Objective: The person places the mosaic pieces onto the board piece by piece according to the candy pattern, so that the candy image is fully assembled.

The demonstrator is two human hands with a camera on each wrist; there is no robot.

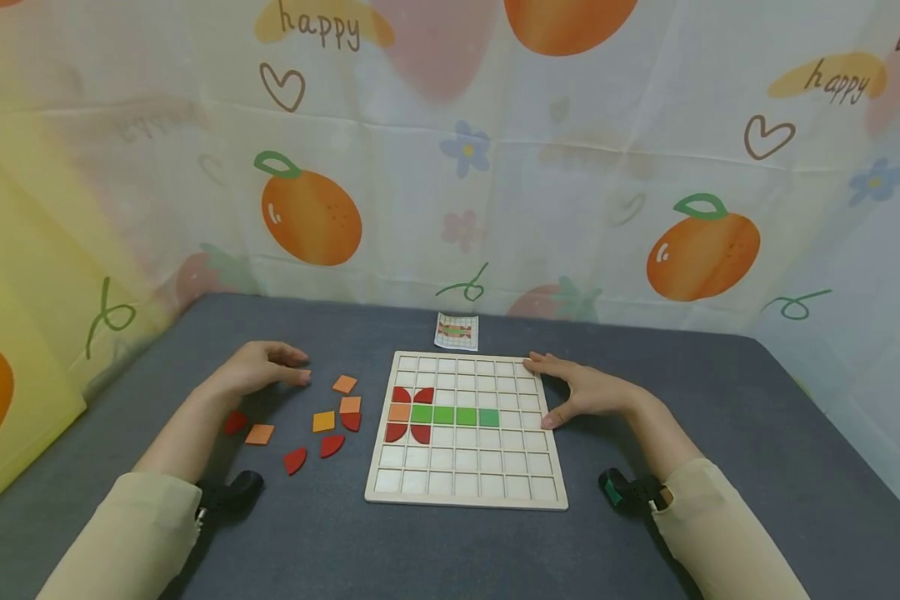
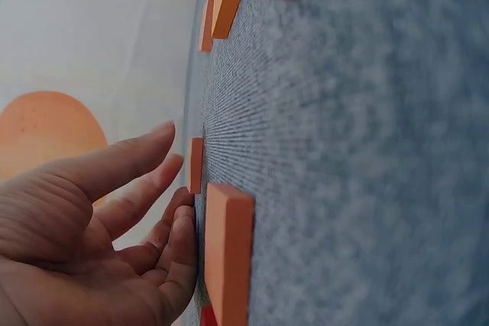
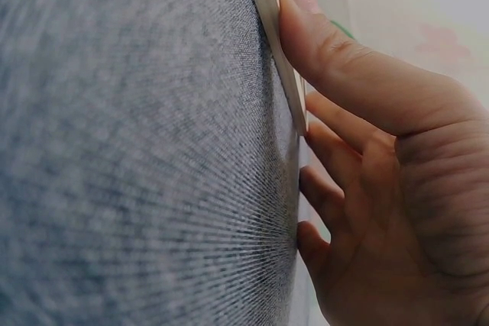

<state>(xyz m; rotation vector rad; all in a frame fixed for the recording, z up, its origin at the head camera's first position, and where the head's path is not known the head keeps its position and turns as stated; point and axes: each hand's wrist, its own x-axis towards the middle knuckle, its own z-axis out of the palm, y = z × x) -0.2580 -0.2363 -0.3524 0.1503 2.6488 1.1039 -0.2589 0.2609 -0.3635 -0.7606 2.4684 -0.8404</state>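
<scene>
My left hand (image 1: 262, 368) rests low over the left of the table, fingers loosely bent and holding nothing. An orange square tile (image 2: 229, 253) and another orange tile (image 2: 196, 166) stand close by its fingertips in the left wrist view. Under its wrist shows a red quarter-circle tile (image 1: 236, 422). The thumb and fingers of my right hand (image 1: 592, 390) are spread along the right edge of a white grid board (image 1: 465, 502), the thumb touching its rim. On the board lie a row of green squares (image 1: 443, 415), one orange square (image 1: 399, 412) and several red quarter-circles (image 1: 421, 433).
Between left hand and board lie loose pieces: orange squares (image 1: 344, 384), a yellow-orange square (image 1: 323, 422) and red quarter-circles (image 1: 295, 461). A small printed pattern card (image 1: 456, 332) lies behind the board. A patterned curtain (image 1: 420, 167) hangs behind the dark table (image 1: 450, 554).
</scene>
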